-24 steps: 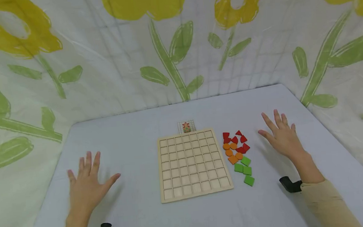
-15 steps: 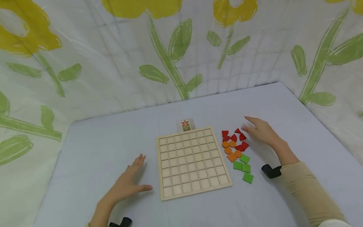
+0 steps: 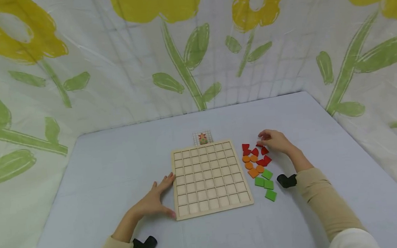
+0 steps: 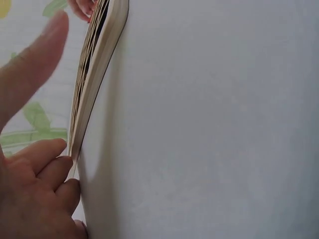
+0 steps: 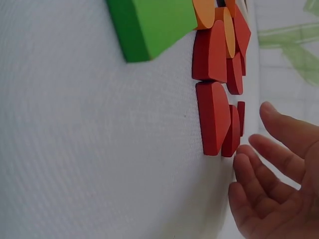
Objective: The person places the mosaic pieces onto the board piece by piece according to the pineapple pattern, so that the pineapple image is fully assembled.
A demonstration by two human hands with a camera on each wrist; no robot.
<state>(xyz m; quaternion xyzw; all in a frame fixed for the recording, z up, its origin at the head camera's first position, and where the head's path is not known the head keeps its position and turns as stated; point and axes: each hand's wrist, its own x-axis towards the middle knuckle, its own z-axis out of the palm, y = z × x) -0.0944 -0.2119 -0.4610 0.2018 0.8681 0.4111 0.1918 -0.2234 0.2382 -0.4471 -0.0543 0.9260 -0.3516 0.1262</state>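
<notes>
A wooden grid board (image 3: 207, 175) lies flat in the middle of the table. At its left edge my left hand (image 3: 151, 203) is spread, fingertips and thumb tip close against the frame; the left wrist view shows fingers (image 4: 56, 169) beside the board's side (image 4: 92, 92). My right hand (image 3: 276, 141) is over the far end of the loose tiles, fingertips at a red triangle tile (image 3: 259, 145) that they partly cover. In the right wrist view, thumb and fingers stand apart just past the red tiles (image 5: 213, 119), and no tile shows between them.
Beside the board's right edge lie orange round tiles (image 3: 248, 166), an orange square tile (image 3: 253, 173) and several green square tiles (image 3: 268, 184). A small gridded pattern card (image 3: 203, 138) lies behind the board. A flower-printed curtain (image 3: 111, 68) hangs behind the table.
My left hand has moved right and inward to the board's left edge. My right hand has come left to the red tiles, its fingers drawing closer together. The tiles and board look unmoved.
</notes>
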